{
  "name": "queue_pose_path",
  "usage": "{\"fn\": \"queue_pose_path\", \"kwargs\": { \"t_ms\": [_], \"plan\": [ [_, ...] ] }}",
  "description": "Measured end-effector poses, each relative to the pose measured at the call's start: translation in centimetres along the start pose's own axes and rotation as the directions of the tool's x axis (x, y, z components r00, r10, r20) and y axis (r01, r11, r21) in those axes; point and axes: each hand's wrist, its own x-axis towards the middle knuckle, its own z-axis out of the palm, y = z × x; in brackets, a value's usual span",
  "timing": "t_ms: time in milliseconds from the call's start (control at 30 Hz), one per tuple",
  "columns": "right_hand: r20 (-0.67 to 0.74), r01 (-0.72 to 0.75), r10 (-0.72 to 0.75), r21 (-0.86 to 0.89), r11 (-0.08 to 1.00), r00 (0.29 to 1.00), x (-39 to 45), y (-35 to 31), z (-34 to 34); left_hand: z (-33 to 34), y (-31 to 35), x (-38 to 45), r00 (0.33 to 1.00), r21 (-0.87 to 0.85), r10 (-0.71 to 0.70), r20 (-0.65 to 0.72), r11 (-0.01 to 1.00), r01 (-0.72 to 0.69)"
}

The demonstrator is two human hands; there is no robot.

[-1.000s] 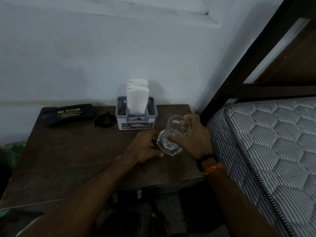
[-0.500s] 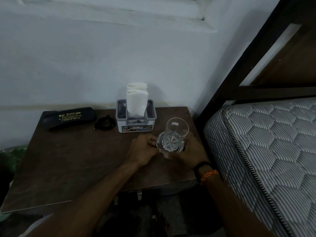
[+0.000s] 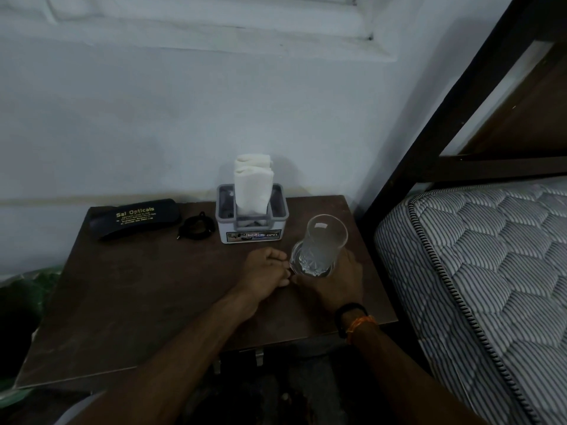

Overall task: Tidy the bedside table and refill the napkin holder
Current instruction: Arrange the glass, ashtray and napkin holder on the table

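A clear drinking glass [image 3: 320, 245] stands upright near the right edge of the dark wooden bedside table [image 3: 129, 296]. My right hand [image 3: 333, 282] grips its base from the near side. My left hand [image 3: 265, 273] rests on the table just left of the glass, fingers curled, touching the glass foot. Behind them, against the wall, a grey napkin holder [image 3: 252, 220] holds folded white napkins [image 3: 252, 184] standing upright.
A black spectacle case [image 3: 135, 218] with gold lettering lies at the back left, and a coiled black cable [image 3: 196, 230] sits beside it. A mattress [image 3: 478, 271] and dark bed frame [image 3: 429, 124] border the table on the right. The wall runs close behind.
The glass was tilted and held above the table a second ago; now it stands upright on the table, with my right hand lower around its base. My left hand stayed beside it.
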Motion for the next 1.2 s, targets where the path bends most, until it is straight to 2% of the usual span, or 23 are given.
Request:
{"fn": "queue_pose_path", "kwargs": {
  "t_ms": [167, 367, 567, 733, 1200],
  "plan": [
    [0.006, -0.016, 0.016, 0.011, 1.000, 1.000, 1.3, 0.4, -0.2, -0.2, 0.3, 0.0, 0.999, 0.114, 0.036, 0.019, 0.993, -0.038],
    [-0.022, -0.067, 0.069, 0.058, 0.996, 0.997, 4.1, 1.0, 0.5, -1.7, 0.3, 0.5, 0.994, 0.324, 0.086, -0.073, 0.944, -0.058],
    [-0.063, -0.062, 0.069, 0.103, 0.993, 0.996, 7.0, 0.6, -0.1, -4.1, 1.3, 0.2, 0.985, 0.436, 0.132, -0.115, 0.897, -0.070],
    [-0.022, -0.085, 0.086, 0.066, 0.994, 0.996, 9.8, 0.4, -0.2, -6.0, 1.4, 0.1, 0.982, 0.468, 0.136, -0.131, 0.882, -0.060],
    [-0.038, -0.086, 0.089, 0.085, 0.993, 0.995, 12.1, -0.2, 0.6, -9.6, 2.0, -0.1, 0.946, 0.569, 0.223, -0.234, 0.821, -0.053]
  ]
}}
